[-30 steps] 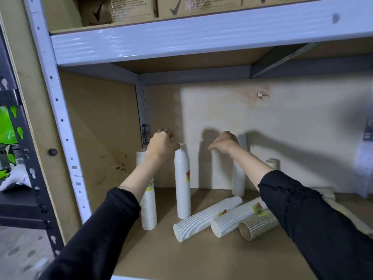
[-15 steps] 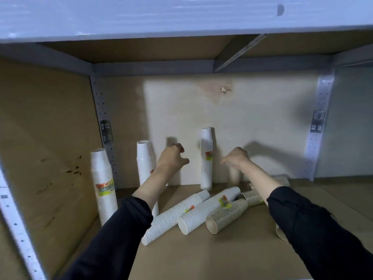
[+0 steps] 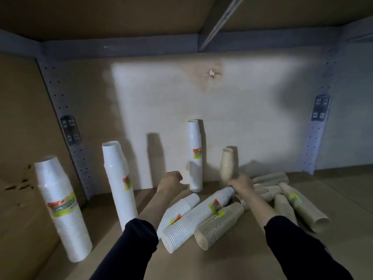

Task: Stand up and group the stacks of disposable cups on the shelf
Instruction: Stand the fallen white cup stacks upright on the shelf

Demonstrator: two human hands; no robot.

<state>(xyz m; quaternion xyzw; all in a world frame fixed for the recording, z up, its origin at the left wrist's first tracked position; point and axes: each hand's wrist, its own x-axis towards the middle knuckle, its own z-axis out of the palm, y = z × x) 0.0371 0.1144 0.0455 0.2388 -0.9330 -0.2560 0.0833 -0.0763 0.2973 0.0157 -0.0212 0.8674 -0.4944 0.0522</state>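
Observation:
Three white cup stacks stand upright: one at far left, one beside it, one against the back panel. A shorter beige stack stands tilted and blurred just right of that; my right hand is closed around its lower end. My left hand is a fist close to the base of the back white stack, with nothing in it. Two white stacks and a beige stack lie on the shelf board between my arms. Several beige stacks lie to the right.
The shelf bay has a side panel at left, a pale back panel and perforated grey uprights in the back corners. The upper shelf's underside hangs low overhead. Bare board extends at the far right.
The view has moved deeper into the shelf bay. Both hands have dropped from the tops of the upright stacks to near the board; my right hand now grips the beige stack.

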